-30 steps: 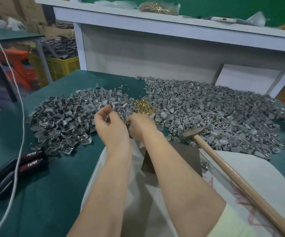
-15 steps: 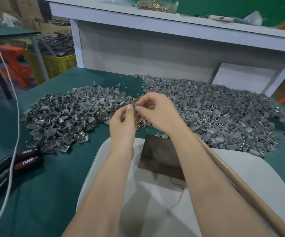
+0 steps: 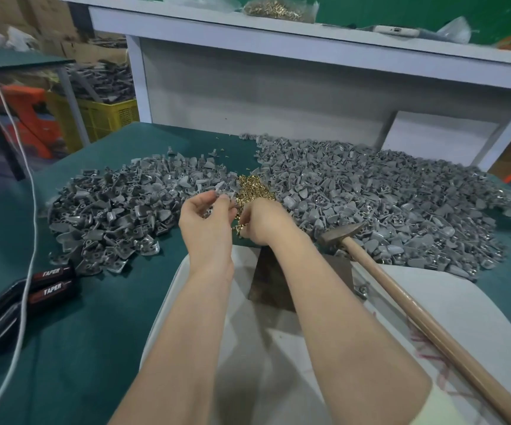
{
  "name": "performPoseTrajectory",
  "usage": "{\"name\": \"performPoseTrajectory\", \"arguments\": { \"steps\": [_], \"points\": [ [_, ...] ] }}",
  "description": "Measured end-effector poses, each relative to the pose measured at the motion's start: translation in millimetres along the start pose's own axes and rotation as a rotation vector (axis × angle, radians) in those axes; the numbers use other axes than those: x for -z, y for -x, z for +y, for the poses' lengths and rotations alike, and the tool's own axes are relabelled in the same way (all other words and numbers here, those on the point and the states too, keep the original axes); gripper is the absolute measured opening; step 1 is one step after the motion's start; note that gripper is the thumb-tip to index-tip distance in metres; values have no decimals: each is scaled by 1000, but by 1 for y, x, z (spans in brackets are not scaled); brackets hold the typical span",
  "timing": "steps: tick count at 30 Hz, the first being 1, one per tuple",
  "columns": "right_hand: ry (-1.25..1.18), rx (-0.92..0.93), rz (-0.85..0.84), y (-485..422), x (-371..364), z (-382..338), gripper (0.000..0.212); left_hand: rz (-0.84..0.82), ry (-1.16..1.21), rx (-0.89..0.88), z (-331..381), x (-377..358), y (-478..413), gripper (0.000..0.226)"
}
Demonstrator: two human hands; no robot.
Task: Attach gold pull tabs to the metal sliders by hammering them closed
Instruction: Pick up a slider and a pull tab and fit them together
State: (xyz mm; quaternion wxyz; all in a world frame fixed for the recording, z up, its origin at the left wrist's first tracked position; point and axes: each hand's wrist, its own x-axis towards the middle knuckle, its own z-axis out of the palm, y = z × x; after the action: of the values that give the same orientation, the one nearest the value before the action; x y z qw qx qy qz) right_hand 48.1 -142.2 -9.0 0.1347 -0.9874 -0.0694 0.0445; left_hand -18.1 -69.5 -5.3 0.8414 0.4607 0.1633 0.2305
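Leave the hammer [image 3: 426, 322], right of the right hand [image 3: 263, 222], lying beside the dark plate [image 3: 268, 282] under the wrists. Steady the grey slider [image 3: 221, 194] pinched in the left hand [image 3: 206, 222], close beside the curled right. Cannot tell of any catch among the gold pull tabs [image 3: 252, 188] just beyond; hook one fully before striking.

grey metal sliders [image 3: 371, 191], gold pull tabs [image 3: 252, 190], green table cover [image 3: 79, 348], tan wooden hammer handle [image 3: 426, 320], yellow crate [image 3: 107, 118]
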Motion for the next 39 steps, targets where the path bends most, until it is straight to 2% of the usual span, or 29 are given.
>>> {"name": "performPoseTrajectory", "arguments": {
  "steps": [2,4,10,13,14,17,19,21,22,24,27,32,39],
  "points": [
    [120,-31,-60,-8,-2,-9,30,20,16,-12,0,0,-1,11],
    [138,-43,-70,-11,-1,-14,28,27,14,-20,0,0,-1,12],
    [65,-37,-142,-14,-2,-20,4,4,-9,-67,0,-1,0,16],
    [-230,-16,-186,-14,-8,-23,29,12,-4,-75,1,-1,0,14],
    [-235,-10,-160,-14,-8,-22,31,19,4,-79,1,-1,0,13],
    [-19,-113,-146,-10,-4,-19,17,49,28,-106,2,0,0,13],
    [28,-114,-176,-10,1,-18,8,65,48,-117,2,0,-1,13],
    [82,-100,-196,-10,1,-16,24,76,68,-119,2,-1,-1,14],
    [84,-85,-193,-11,1,-15,23,78,74,-120,2,-1,-2,14],
    [26,-44,-146,-9,2,-10,16,79,80,-123,2,-1,-2,15],
    [-50,-40,-105,-10,3,0,27,83,88,-121,2,0,-3,15],
    [-333,-23,69,-6,14,20,9,82,93,-111,3,-1,-2,15],
    [-529,-3,67,5,23,31,12,79,94,-107,3,-1,0,17]
  ]
}}
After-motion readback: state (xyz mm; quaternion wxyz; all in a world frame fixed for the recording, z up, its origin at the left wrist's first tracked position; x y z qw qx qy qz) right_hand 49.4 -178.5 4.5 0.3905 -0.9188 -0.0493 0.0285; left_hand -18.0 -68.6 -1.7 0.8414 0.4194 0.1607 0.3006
